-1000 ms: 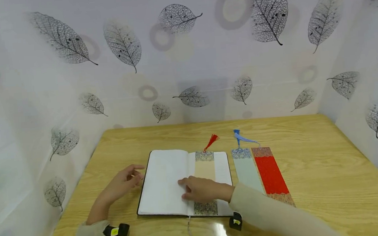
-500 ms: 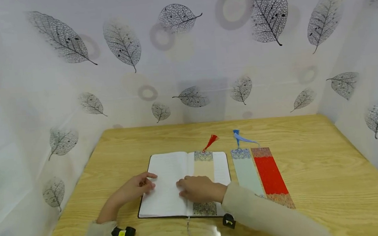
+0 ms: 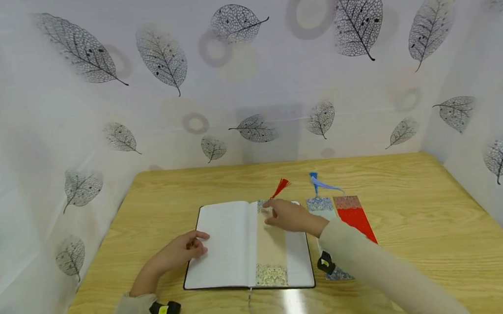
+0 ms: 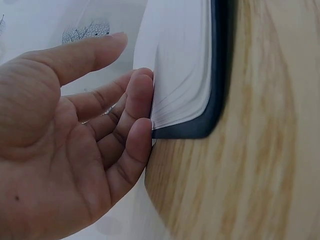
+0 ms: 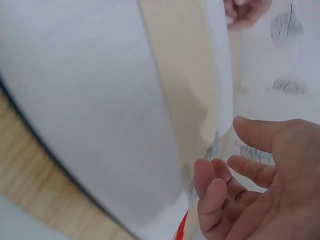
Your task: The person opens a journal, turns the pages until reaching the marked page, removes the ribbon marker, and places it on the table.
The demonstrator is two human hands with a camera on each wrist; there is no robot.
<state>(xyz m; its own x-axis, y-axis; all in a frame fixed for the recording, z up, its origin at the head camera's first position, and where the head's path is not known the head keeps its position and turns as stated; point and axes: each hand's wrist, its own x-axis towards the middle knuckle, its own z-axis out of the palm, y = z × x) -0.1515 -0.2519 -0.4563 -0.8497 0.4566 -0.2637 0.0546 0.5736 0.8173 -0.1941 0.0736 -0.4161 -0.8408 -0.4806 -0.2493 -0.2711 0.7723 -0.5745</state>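
Observation:
An open notebook [image 3: 224,257] lies on the wooden table, its pages white. Along its right page, beside the fold, lies a beige bookmark [image 3: 271,249] with patterned ends and a red tassel [image 3: 282,187]. My left hand [image 3: 181,251] rests at the notebook's left side; in the left wrist view its fingertips [image 4: 140,97] are against the pages by the dark cover's corner. Over the far end of the beige bookmark is my right hand [image 3: 293,217], fingers loosely bent. The right wrist view has those fingertips [image 5: 204,175] right at the patterned end, near the tassel.
To the right of the notebook lie a pale green bookmark [image 3: 320,204] and a red bookmark [image 3: 357,220], partly covered by the right sleeve. Their blue tassels [image 3: 315,184] point away. A thin ribbon [image 3: 252,307] trails off the notebook's near edge. Leaf-patterned cloth [image 3: 254,78] surrounds the table.
My right hand has gone from the fold to the bookmark's far end, uncovering its near end. My left hand came rightward onto the left page, then stayed there.

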